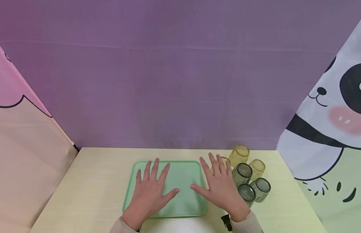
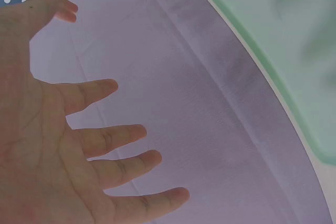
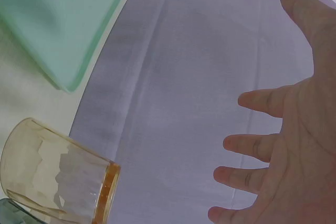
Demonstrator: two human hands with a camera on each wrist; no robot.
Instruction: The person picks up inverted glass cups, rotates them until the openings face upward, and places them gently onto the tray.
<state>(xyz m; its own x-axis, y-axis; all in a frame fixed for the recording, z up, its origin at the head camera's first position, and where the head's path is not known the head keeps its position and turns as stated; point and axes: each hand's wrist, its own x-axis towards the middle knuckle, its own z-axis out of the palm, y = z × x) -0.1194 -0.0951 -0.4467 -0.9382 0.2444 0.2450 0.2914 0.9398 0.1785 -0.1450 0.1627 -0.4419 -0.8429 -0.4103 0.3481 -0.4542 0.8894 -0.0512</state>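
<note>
Both hands are held over a light green tray (image 1: 183, 207) with fingers spread, holding nothing. My left hand (image 1: 151, 191) overlaps the tray's left half in the head view; its bare palm (image 2: 47, 145) shows in the left wrist view. My right hand (image 1: 221, 191) is by the tray's right edge, nearest to a group of upside-down glasses. It partly hides one yellow glass (image 1: 225, 160). Two more yellow glasses, one at the back (image 1: 239, 155) and one at the right (image 1: 257, 169), stand beside three grey glasses (image 1: 242, 173). The right palm (image 3: 299, 171) is bare too.
The pale wooden table (image 1: 90, 181) meets a purple cloth backdrop (image 1: 174, 81) at its far edge. A pink and beige printed cloth (image 1: 23, 155) hangs at the left, a panda-print cloth (image 1: 317, 145) at the right. A small black object (image 1: 226, 222) shows by the right wrist.
</note>
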